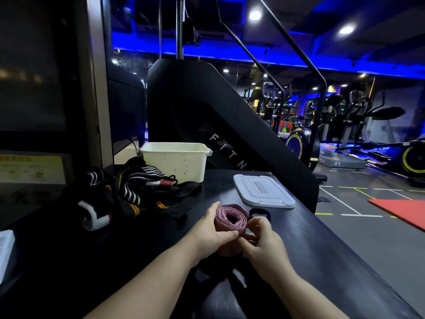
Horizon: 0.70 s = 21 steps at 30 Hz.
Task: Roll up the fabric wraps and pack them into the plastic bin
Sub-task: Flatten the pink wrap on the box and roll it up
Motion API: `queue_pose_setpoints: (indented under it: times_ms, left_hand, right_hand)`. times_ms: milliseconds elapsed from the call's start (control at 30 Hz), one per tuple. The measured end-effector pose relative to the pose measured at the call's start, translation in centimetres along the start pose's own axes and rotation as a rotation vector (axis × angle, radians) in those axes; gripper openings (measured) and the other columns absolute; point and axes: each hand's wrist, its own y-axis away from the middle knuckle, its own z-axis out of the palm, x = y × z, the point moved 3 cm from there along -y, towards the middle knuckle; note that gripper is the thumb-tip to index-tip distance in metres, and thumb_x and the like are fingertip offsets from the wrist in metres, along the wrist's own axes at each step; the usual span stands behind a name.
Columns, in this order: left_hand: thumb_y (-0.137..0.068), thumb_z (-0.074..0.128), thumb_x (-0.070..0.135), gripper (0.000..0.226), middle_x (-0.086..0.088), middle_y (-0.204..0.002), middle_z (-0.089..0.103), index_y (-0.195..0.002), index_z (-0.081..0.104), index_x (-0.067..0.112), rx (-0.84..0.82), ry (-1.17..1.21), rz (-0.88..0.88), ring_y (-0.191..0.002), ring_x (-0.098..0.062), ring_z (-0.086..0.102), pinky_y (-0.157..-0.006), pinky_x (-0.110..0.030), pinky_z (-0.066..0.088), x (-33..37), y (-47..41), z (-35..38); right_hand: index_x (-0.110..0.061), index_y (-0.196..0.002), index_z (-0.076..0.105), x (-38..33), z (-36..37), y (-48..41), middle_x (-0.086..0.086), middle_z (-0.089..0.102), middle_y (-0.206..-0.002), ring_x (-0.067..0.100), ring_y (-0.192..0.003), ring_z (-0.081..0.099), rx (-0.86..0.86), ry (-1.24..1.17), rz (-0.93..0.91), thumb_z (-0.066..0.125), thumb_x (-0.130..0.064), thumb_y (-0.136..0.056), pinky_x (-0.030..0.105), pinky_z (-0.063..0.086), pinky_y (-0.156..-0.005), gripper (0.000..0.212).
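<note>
A pink fabric wrap (230,218), wound into a loose coil, stands on end on the dark table (299,249). My left hand (210,229) grips its left side, thumb across the front. My right hand (259,233) pinches its lower right edge. A cream plastic bin (174,161) stands open at the back of the table. Left of my hands lies a pile of unrolled black wraps (128,189) with white, orange and red stripes.
The white bin lid (263,191) lies flat to the right of the bin. A small black loop (259,214) sits just behind my right hand. A black stair machine (207,111) rises behind the table. A white object (5,247) shows at the left edge.
</note>
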Motion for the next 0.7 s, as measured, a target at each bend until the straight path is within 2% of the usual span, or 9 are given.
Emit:
queue_pose_setpoints:
  times_ms: [133, 233, 333, 400, 433, 500, 567, 633, 700]
  left_hand:
    - [-0.054, 0.076, 0.055, 0.109, 0.000, -0.140, 0.050, -0.150, 0.027, 0.034, -0.082, 0.203, -0.063, -0.122, -0.014, 0.054, -0.110, -0.035, 0.041, 0.2, -2.0, -0.5]
    - [-0.076, 0.060, 0.061, 0.071, -0.001, -0.143, 0.046, -0.140, 0.039, 0.041, -0.030, 0.195, -0.047, -0.125, -0.015, 0.050, -0.111, -0.037, 0.039, -0.1, -3.8, -0.5]
    - [-0.074, 0.052, 0.063, 0.052, 0.001, -0.138, 0.049, -0.124, 0.048, 0.052, 0.011, 0.089, -0.011, -0.122, -0.014, 0.052, -0.110, -0.038, 0.040, -0.9, -5.1, -0.3]
    - [-0.069, 0.055, 0.067, 0.046, 0.001, -0.128, 0.057, -0.112, 0.053, 0.052, 0.032, 0.093, 0.024, -0.113, -0.013, 0.058, -0.104, -0.039, 0.046, -1.4, -5.6, -0.1]
    - [-0.066, 0.056, 0.071, 0.047, 0.002, -0.123, 0.060, -0.108, 0.055, 0.052, 0.044, 0.111, 0.046, -0.109, -0.013, 0.061, -0.101, -0.040, 0.048, -1.7, -5.7, 0.0]
    - [-0.061, 0.059, 0.075, 0.051, 0.004, -0.115, 0.064, -0.107, 0.055, 0.051, 0.063, 0.147, 0.091, -0.106, -0.012, 0.063, -0.100, -0.042, 0.049, -2.1, -5.7, 0.2]
    - [-0.057, 0.062, 0.079, 0.065, 0.006, -0.114, 0.066, -0.112, 0.055, 0.045, 0.040, 0.147, 0.134, -0.105, -0.008, 0.064, -0.100, -0.039, 0.049, -2.4, -5.6, 0.0]
    - [-0.051, 0.067, 0.082, 0.081, 0.007, -0.118, 0.065, -0.119, 0.050, 0.041, -0.021, 0.109, 0.172, -0.109, -0.004, 0.062, -0.101, -0.031, 0.047, -2.5, -5.4, -0.4]
    - [-0.049, 0.074, 0.072, 0.085, 0.006, -0.123, 0.062, -0.124, 0.046, 0.041, -0.068, 0.083, 0.190, -0.114, -0.003, 0.060, -0.103, -0.027, 0.045, -2.7, -5.3, -0.7]
  right_hand:
    - [-0.033, -0.098, 0.040, -0.6, 0.6, -0.9, -0.020, 0.062, -0.093, -0.007, -0.077, 0.066, 0.002, 0.024, 0.018, 0.074, -0.024, -0.079, 0.017, 0.051, -0.067, 0.040]
    - [-0.037, -0.108, 0.033, -0.9, 1.0, -1.7, -0.014, 0.065, -0.094, -0.007, -0.074, 0.066, 0.019, -0.033, 0.015, 0.077, -0.022, -0.076, 0.012, 0.050, -0.065, 0.057]
    - [-0.051, -0.127, 0.016, -0.9, 1.2, -2.1, -0.017, 0.064, -0.089, -0.012, -0.077, 0.064, 0.020, -0.041, 0.018, 0.077, -0.026, -0.078, 0.005, 0.046, -0.065, 0.082]
    - [-0.050, -0.138, 0.013, -0.2, 1.1, -2.4, -0.011, 0.069, -0.077, -0.005, -0.075, 0.067, 0.046, -0.114, 0.047, 0.073, -0.027, -0.083, 0.011, 0.050, -0.067, 0.085]
    - [-0.047, -0.142, 0.016, 0.1, 1.1, -2.7, -0.005, 0.071, -0.075, 0.003, -0.073, 0.070, 0.058, -0.173, 0.075, 0.070, -0.030, -0.087, 0.022, 0.056, -0.070, 0.079]
    - [-0.038, -0.134, 0.039, 0.2, 0.9, -3.2, 0.003, 0.074, -0.083, 0.017, -0.071, 0.072, 0.055, -0.327, 0.184, 0.061, -0.038, -0.091, 0.035, 0.058, -0.066, 0.048]
    - [-0.026, -0.108, 0.063, -0.3, 0.8, -3.8, 0.007, 0.074, -0.087, 0.021, -0.068, 0.072, 0.026, -0.433, 0.277, 0.057, -0.042, -0.093, 0.033, 0.055, -0.059, 0.023]
    - [-0.018, -0.090, 0.070, -0.7, 0.7, -4.3, 0.009, 0.074, -0.084, 0.025, -0.067, 0.071, -0.008, -0.404, 0.301, 0.059, -0.042, -0.092, 0.034, 0.054, -0.060, 0.026]
    - [-0.015, -0.083, 0.072, -0.9, 0.7, -4.7, 0.008, 0.074, -0.078, 0.027, -0.067, 0.072, -0.004, -0.364, 0.286, 0.066, -0.038, -0.089, 0.035, 0.055, -0.061, 0.024]
